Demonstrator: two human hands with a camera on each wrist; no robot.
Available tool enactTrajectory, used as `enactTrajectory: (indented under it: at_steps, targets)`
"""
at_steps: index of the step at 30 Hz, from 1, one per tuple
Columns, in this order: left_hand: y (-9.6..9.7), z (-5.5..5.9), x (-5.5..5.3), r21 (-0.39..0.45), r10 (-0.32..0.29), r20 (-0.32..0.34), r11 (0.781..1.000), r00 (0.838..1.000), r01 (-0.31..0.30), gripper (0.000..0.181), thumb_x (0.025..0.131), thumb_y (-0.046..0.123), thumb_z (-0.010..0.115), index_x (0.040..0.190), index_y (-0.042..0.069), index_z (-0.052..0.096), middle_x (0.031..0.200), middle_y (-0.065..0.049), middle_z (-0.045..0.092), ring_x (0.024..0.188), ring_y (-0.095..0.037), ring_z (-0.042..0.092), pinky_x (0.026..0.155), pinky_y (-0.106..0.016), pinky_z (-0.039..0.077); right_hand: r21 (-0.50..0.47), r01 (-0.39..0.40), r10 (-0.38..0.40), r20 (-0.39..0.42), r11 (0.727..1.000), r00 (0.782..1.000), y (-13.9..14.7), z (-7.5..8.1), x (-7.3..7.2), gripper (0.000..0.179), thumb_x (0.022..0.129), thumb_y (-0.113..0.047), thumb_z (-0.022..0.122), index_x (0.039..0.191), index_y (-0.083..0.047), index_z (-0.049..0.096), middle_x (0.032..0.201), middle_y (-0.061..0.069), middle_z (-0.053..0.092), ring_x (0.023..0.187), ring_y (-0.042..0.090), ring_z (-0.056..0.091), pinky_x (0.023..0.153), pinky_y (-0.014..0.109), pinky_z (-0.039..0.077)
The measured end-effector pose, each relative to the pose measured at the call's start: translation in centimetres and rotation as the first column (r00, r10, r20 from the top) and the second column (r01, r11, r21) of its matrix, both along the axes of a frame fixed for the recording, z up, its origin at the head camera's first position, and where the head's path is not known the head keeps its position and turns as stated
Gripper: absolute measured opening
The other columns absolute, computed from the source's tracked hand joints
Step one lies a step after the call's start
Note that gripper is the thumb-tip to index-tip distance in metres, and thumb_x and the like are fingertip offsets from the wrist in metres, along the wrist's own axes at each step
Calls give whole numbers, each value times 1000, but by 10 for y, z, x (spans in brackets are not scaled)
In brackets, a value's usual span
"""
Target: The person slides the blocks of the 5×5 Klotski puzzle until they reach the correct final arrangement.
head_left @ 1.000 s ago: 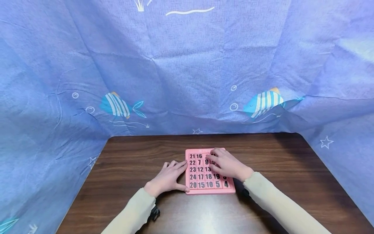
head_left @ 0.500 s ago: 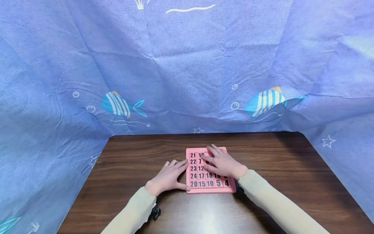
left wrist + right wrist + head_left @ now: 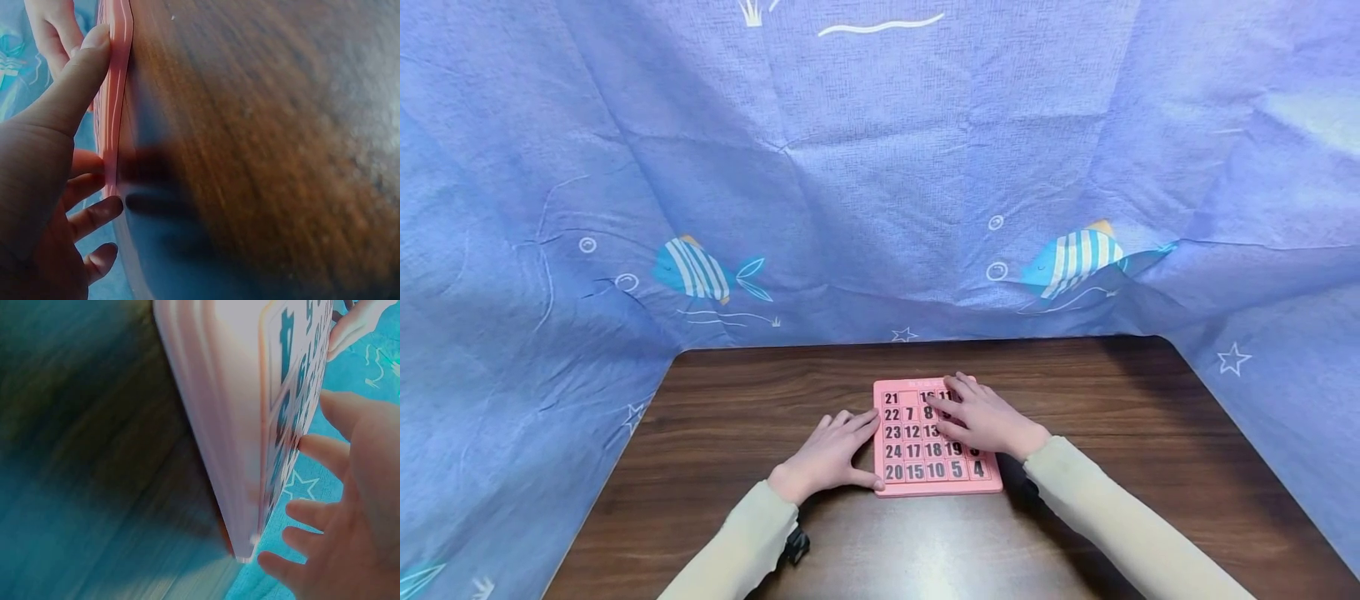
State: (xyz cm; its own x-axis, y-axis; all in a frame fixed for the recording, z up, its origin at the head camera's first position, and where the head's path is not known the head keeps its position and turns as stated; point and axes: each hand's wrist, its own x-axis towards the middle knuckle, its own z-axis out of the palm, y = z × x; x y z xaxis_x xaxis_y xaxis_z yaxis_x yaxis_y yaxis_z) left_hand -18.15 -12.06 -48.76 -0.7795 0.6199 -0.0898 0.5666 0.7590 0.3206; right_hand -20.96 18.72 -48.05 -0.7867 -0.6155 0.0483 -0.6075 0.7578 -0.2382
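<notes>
A pink number slide puzzle (image 3: 940, 490) lies flat on the table, its square tiles printed with black numerals. In its top row an empty slot (image 3: 908, 398) shows between the 21 tile and the 16 tile (image 3: 926, 396). My left hand (image 3: 826, 458) rests along the puzzle's left side, thumb at the near corner and straight fingers against the edge. My right hand (image 3: 988, 421) spreads over the right part, an index fingertip at the 16 tile. It hides several tiles in the upper right. The right wrist view shows that hand's fingers (image 3: 319, 450) extended over the tile face.
The dark wood-grain table (image 3: 760, 375) has rounded far corners. Behind it and at both sides hangs a blue cloth (image 3: 880, 208) printed with fish and stars. A black wrist device (image 3: 797, 546) sits below the left cuff.
The 16 tile has moved one place to the right in the top row, leaving the slot beside 21. My right hand shifted left, then back right. The left hand stayed put.
</notes>
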Motion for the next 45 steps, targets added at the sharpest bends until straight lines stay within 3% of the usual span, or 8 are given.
enactTrajectory:
  at_steps: [4,7,10,12,24,30,45]
  targets:
    - [0,-1,0,-4,-2,-9,1000,1000,2,101,82,65,78,160,12,43,166,-5,39,135,-26,46,111,-56,35,-10,-11,11,-77,1000,997,-7,-1,-2,44,103,-31,63,141,-8,66,142,28,54,142,53,41,111,66,36]
    - [0,-2,0,-8,-5,-11,1000,1000,5,100,82,65,78,160,12,43,167,-5,39,135,-26,45,111,-56,36,-16,-21,18,-155,1000,988,-15,-1,-4,41,101,-29,65,136,-7,69,118,18,60,121,40,54,100,56,45]
    - [0,-2,1,-8,-4,-9,1000,1000,4,100,82,64,79,159,11,44,166,-5,39,137,-27,45,112,-57,35,-7,-58,55,-211,998,976,-24,-1,-7,37,100,-28,67,133,-10,72,97,8,55,94,27,50,85,45,43]
    - [0,-1,1,-6,0,-3,1000,1000,0,100,82,64,79,159,11,44,167,-5,39,137,-27,44,113,-58,34,16,-79,81,-221,997,972,-31,0,-8,37,100,-29,66,133,-12,72,92,4,51,87,24,45,81,41,41]
    - [1,0,-1,-12,-7,-26,1000,1000,7,101,80,65,79,158,10,46,166,-5,40,132,-24,46,107,-52,39,148,-59,81,-150,987,985,-57,8,-9,42,103,-36,63,142,-23,67,95,8,53,89,26,45,84,47,47]
    - [1,-1,-1,-9,-7,-14,1000,1000,7,101,82,64,79,159,10,45,166,-5,39,136,-26,45,111,-54,37,145,-20,33,-93,989,995,-51,9,-8,43,104,-35,62,145,-24,65,94,7,49,89,25,42,80,44,43]
    - [0,0,0,-21,-3,-23,1000,1000,3,101,82,65,79,159,10,44,166,-7,39,134,-27,46,108,-52,39,136,-19,35,-116,990,993,-30,7,-7,41,102,-32,64,141,-21,68,89,5,48,84,23,40,78,40,39]
